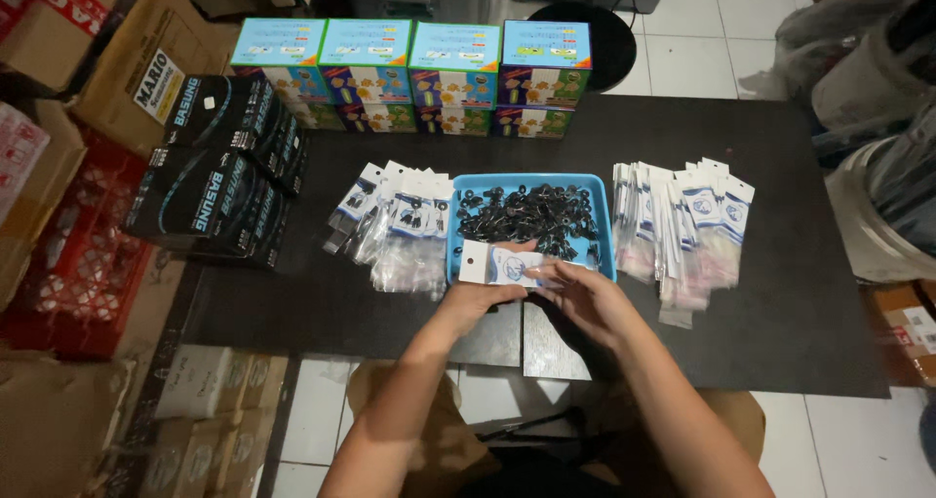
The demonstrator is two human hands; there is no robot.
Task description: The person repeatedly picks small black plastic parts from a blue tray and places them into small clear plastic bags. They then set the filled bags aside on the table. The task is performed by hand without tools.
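Small packet (497,264) pinched between both hands, left hand (478,298) gripping, right hand (585,298) fingers curled on it, over blue tray (468,184)

Open dark tabletop (322,303) at near left and near right, free for passing. Blocked at centre by blue tray (458,254) of small black parts. Hemmed left of tray by filled clear packets (400,220), right by row of empty header-card bags (682,230). Walled at far edge by colourful boxes (414,74), at left edge by black boxes (219,172).
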